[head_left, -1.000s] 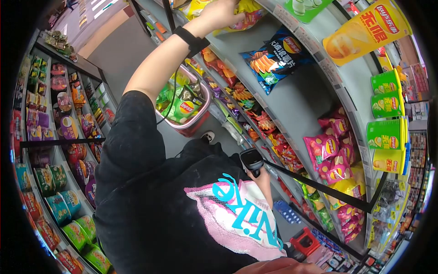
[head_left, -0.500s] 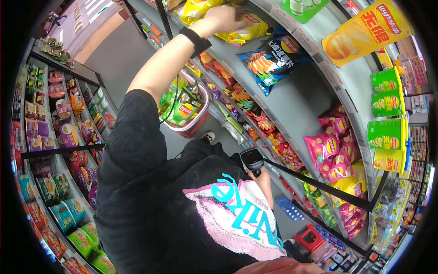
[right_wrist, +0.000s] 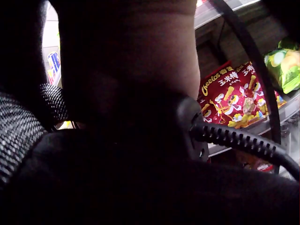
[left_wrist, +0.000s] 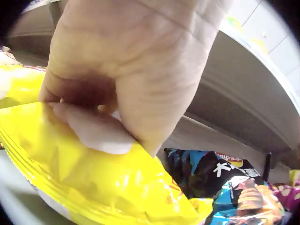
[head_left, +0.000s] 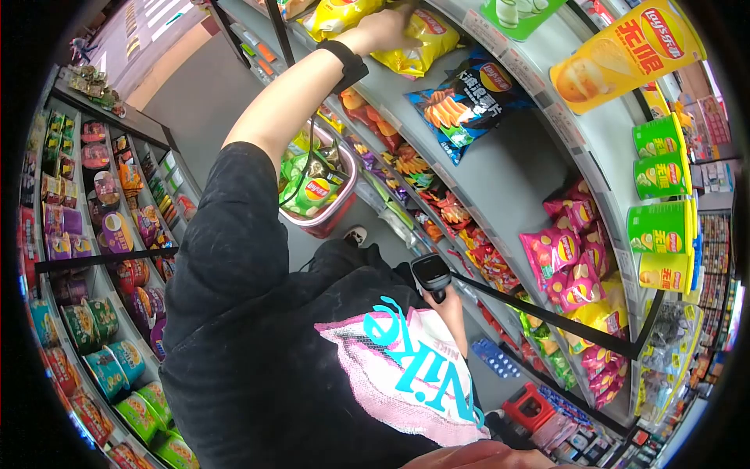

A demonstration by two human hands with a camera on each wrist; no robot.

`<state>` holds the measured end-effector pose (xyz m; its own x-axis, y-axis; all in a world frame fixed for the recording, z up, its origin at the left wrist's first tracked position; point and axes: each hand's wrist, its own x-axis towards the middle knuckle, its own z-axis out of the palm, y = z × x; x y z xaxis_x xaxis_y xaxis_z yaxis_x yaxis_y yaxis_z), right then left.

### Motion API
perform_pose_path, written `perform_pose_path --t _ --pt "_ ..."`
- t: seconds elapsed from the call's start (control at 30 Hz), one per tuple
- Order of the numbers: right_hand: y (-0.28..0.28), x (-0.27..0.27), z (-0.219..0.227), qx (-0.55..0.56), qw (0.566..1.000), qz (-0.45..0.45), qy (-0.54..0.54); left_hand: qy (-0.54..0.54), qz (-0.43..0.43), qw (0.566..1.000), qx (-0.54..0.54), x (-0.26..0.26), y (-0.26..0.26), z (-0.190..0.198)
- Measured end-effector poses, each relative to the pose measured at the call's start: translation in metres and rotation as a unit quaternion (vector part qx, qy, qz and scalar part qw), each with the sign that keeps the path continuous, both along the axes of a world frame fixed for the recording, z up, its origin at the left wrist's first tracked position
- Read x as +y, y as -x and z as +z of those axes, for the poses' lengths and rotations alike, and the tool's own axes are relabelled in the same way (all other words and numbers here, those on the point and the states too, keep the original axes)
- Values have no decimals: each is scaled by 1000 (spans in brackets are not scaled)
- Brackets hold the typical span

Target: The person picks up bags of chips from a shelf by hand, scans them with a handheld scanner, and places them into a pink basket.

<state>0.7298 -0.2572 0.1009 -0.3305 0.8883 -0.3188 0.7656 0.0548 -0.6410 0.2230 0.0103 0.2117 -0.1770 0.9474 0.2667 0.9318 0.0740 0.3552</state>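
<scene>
At the top of the head view my left hand (head_left: 384, 33), with a black band on its wrist, reaches onto a grey shelf. It grips the upper edge of a yellow Lay's chip bag (head_left: 426, 48). Up close in the left wrist view, the thumb and bent fingers close over the top of this bag (left_wrist: 89, 173); some fingertips are hidden. A black and blue chip bag (head_left: 469, 102) lies beside it. Low in front of my shirt, my right hand (head_left: 449, 307) holds a black handheld barcode scanner (head_left: 431, 270) by its handle. The right wrist view is mostly dark.
Another yellow chip bag (head_left: 340, 17) sits left of the left hand. Pink chip bags (head_left: 566, 250) and green canisters (head_left: 660, 230) fill nearby shelves. A basket (head_left: 336, 211) of green chip bags stands on the floor. A black shelf bar (head_left: 547, 316) crosses at lower right.
The yellow bag under my left hand has turned, and its label now faces up. The left hand has shifted slightly down the view. My right hand still holds the scanner.
</scene>
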Motion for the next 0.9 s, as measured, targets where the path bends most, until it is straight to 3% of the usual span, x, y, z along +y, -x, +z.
perform_pose_path --t 0.07,0.13,0.17,0.3,0.53,0.9 --pt "1 -1 2 -5 1000 4 1 -22 16 1000 -1 12 2 -13" --pt "0 -1 0 -11 1000 2 6 -138 27 990 25 24 2 -30" --pt "0 -1 1 -11 1000 2 6 -54 27 998 -12 24 -1 -28" --pt "-2 -2 3 -4 1000 0 8 71 29 997 -8 17 -20 -32" --pt "2 -2 8 -3 1000 -3 10 64 -12 998 -5 9 -10 -33" --pt "1 -3 9 -9 999 -21 28 84 -20 996 14 -51 4 -22"
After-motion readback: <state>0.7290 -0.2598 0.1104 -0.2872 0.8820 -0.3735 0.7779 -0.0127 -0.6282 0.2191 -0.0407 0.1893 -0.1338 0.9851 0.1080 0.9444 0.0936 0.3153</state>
